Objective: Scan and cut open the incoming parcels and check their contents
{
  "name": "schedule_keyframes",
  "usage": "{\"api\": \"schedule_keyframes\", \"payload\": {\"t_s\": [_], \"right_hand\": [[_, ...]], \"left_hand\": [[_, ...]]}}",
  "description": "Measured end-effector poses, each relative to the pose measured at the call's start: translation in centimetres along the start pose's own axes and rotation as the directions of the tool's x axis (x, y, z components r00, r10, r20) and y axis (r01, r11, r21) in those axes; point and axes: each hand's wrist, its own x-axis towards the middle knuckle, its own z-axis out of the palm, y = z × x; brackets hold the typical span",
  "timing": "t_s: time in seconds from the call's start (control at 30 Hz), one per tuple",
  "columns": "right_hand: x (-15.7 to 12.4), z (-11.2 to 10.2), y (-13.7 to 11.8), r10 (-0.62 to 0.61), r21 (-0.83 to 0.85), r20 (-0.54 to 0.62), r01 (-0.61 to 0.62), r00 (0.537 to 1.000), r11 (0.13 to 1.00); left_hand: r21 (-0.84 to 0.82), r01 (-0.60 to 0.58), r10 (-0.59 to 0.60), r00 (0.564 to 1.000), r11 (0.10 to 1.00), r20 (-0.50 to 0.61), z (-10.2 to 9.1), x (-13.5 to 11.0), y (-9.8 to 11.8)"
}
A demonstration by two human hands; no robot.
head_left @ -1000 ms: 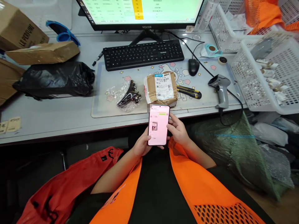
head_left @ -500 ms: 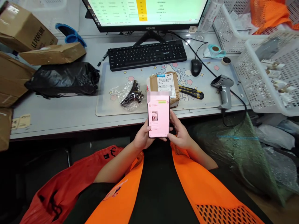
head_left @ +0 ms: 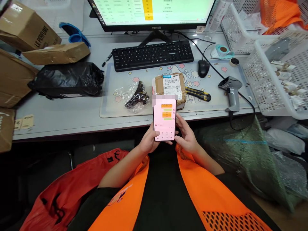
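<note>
One slim, flat, dark-edged glass smartphone [head_left: 166, 123] is pinched by its lower long edges between the left grip [head_left: 149, 140] and the right grip [head_left: 187, 136]. It is probably light, stiff, slippery and fragile, best held by those edges. Beyond the grips, one boxy brown cardboard parcel [head_left: 172, 84] and one slim yellow-and-black cutter [head_left: 198, 94] are seen.

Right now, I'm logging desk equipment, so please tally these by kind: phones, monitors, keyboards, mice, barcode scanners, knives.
Phone: 1
Monitor: 1
Keyboard: 1
Mouse: 1
Barcode scanner: 1
Knife: 1
Total: 6
</note>
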Motion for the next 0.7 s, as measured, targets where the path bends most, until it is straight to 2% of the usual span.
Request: {"api": "schedule_keyframes", "payload": {"t_s": [0.2, 0.4, 0.53, 0.6, 0.63, 0.7], "right_hand": [[-0.2, 0.1, 0.1, 0.001, -0.003, -0.002, -0.001, 1.000, 1.000], [-0.4, 0.2, -0.1, 0.025, -0.043, 0.005, -0.025, 1.000, 0.999], [-0.5, 0.6, -0.4, 0.045, -0.038, -0.007, -0.045, 0.999, 0.998], [-0.5, 1.2, -0.5, 0.049, 0.008, -0.090, -0.048, 0.995, 0.999], [-0.5, 1.6, -0.6, 0.048, 0.050, -0.167, -0.041, 0.985, 0.998], [-0.7, 2.5, -0.5, 0.069, 0.152, -0.349, -0.016, 0.935, 0.988]], "left_hand": [[0.029, 0.000, 0.001, 1.000, 1.000, -0.029, 0.0, -0.2, -0.2], [0.111, 0.000, 0.015, 0.991, 0.994, -0.135, 0.1, -0.4, -0.9], [0.031, -0.041, 0.042, 0.998, 0.999, -0.046, 0.1, -0.5, -1.0], [-0.019, -0.055, 0.055, 0.998, 0.998, 0.004, 0.4, -0.6, -0.8], [-0.027, -0.054, 0.054, 0.998, 0.998, 0.019, 0.6, -0.6, -0.6], [-0.015, -0.043, 0.044, 0.998, 0.999, 0.039, 0.9, -0.8, -0.2]]}}
